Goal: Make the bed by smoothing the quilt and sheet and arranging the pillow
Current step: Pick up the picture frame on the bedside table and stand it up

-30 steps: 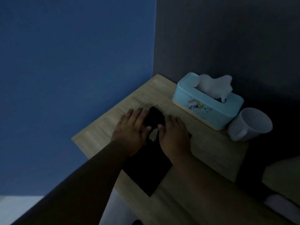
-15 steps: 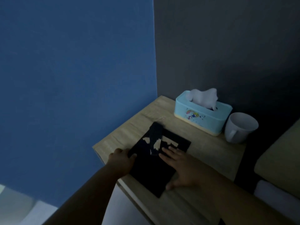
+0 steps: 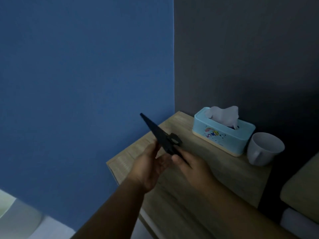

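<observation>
A thin black flat object, like a book or folder (image 3: 159, 135), is tilted up on edge above the wooden bedside table (image 3: 224, 169). My left hand (image 3: 148, 168) holds it from below and the left. My right hand (image 3: 191, 163) grips its lower right edge. At the right edge of the view a corner of the bed shows, with an olive cover (image 3: 303, 185) over a pale layer (image 3: 298, 219). No pillow is in view.
A light blue tissue box (image 3: 222, 135) with a tissue sticking out stands at the back of the table. A white mug (image 3: 264, 149) stands to its right. A blue wall is at the left, a dark grey wall behind.
The black flat object lay flat on the table under both hands. Both hands have since taken hold of it and raised it on edge off the table.
</observation>
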